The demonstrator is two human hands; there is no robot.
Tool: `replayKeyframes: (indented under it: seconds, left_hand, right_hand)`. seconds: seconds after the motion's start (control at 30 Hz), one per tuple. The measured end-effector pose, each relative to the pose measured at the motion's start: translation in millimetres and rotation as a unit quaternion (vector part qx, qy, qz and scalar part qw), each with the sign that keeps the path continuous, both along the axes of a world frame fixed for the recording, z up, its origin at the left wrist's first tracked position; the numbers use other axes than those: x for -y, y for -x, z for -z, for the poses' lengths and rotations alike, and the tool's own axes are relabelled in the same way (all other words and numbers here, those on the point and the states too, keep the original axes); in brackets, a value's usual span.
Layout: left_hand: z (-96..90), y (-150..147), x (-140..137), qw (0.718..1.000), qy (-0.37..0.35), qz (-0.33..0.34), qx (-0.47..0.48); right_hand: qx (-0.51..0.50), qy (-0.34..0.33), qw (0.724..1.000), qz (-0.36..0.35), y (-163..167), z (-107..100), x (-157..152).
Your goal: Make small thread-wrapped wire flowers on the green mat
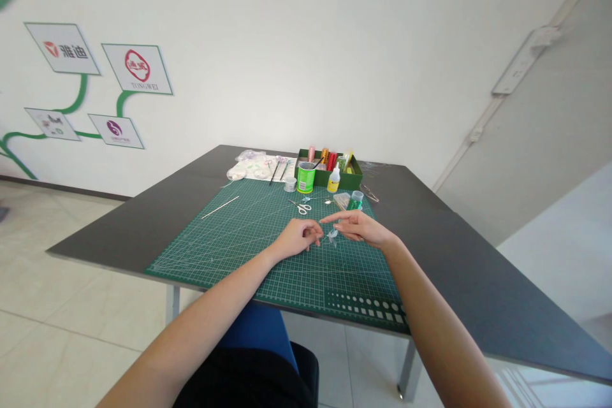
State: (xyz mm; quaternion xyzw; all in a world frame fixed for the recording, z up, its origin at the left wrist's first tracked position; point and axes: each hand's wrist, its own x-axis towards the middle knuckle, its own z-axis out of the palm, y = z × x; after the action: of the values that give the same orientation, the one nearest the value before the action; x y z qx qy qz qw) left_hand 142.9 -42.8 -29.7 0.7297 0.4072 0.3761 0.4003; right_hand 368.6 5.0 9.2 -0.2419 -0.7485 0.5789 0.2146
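Above the green cutting mat (268,268), my left hand (301,237) is closed, its fingertips pinched together. Whatever they hold is too small to make out. My right hand (358,228) is just to the right, its index finger stretched toward the left hand and the other fingers curled. A small pale blue, translucent petal-like piece (333,236) shows between the hands, close below the right fingertips. How it is held cannot be seen. Scissors with white handles (303,208) lie on the mat beyond the hands.
Behind stand a bright green can (306,178), a yellow-labelled glue bottle (333,180), a white tub (290,185) and a dark green box (354,180) of coloured spools. A green jar (355,200) stands right of centre. A thin rod (220,206) lies left; pliers (369,193) lie right.
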Motion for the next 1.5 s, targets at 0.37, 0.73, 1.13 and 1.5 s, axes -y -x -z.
replayKeyframes:
  seconds: [0.37, 0.73, 1.13, 1.5]
  left_hand:
    - [1.9, 0.7, -1.6, 1.000, -0.006, 0.001, -0.003]
    - [3.0, 0.9, -2.5, 1.000, -0.010, 0.000, -0.018]
    - [4.9, 2.4, -3.7, 0.999, -0.015, 0.002, -0.037]
    - [3.9, 4.4, -4.0, 0.998, -0.026, 0.012, -0.052]
  right_hand:
    - [-0.006, 0.007, 1.000, -0.001, -0.8, 2.1, -1.9]
    - [-0.013, 0.023, 1.000, -0.015, -1.4, 2.0, -2.6]
    - [-0.034, 0.057, 0.996, -0.058, -4.9, 6.7, -7.0]
    - [-0.054, 0.092, 0.992, -0.066, -5.5, 11.2, -11.2]
